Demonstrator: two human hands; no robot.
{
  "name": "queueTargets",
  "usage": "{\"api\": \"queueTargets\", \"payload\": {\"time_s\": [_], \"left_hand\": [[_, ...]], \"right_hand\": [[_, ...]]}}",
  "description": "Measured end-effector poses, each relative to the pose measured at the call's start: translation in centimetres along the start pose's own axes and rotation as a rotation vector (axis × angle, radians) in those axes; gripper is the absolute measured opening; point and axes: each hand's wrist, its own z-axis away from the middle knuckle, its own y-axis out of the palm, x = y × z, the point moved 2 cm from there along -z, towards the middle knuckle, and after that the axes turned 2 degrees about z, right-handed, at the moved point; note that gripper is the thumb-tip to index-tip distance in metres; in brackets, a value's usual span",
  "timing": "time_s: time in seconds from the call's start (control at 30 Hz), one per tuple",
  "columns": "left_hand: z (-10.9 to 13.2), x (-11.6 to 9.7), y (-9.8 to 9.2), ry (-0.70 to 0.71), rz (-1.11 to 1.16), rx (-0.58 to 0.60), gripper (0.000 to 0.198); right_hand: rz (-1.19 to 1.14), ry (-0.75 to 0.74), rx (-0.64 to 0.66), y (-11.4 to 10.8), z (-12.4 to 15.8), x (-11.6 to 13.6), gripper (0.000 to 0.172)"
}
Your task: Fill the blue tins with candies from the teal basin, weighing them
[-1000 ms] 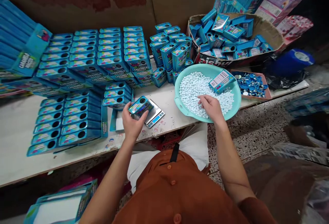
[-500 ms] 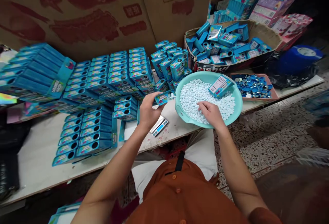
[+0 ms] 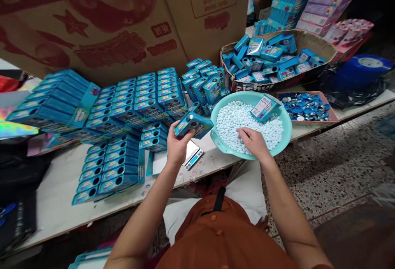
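White table [image 3: 46, 203] beneath tin [image 3: 194, 124], terrazzo floor [image 3: 333, 166]

1. A long white table [image 3: 46, 207] runs across the room, its top scuffed near the front edge.
2. Behind the table, large brown cardboard cartons [image 3: 92, 26] with red print stand like a wall.
3. Right of the table lies speckled terrazzo floor [image 3: 333, 166].
4. Beyond the table's far right end, purple and pink boxes [image 3: 327, 1] are stacked high.
5. Soft, even light covers the table.
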Motion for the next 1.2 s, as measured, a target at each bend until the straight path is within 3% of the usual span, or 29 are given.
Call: {"api": "queueTargets", "payload": {"time_s": [0.3, 0.57, 0.67, 0.83, 1.2], "left_hand": [[4.8, 4.3, -6.6, -0.143, -0.074, -0.268, 0.051], [6.2, 8.0, -7.5, -0.188, -0.128, -0.300, 0.052], [5.9, 8.2, -7.6, -0.186, -0.125, -0.240, 0.053], [6.3, 7.7, -8.6, -0.148, -0.117, -0.174, 0.077], [8.0, 7.0, -10.6, -0.092, -0.168, -0.235, 0.068]], "right_hand": [[-0.007, 0.060, 0.032, 0.1, -0.2, -0.5, 0.034], [0.021, 0.088, 0.015, 0.2, -0.5, -1.2, 0.038], [0.035, 0.094, 0.013, 0.2, -0.6, -1.4, 0.040], [0.051, 0.103, 0.011, 0.1, -0.7, -1.4, 0.041], [0.065, 0.117, 0.015, 0.2, -0.9, -1.8, 0.038]]}}
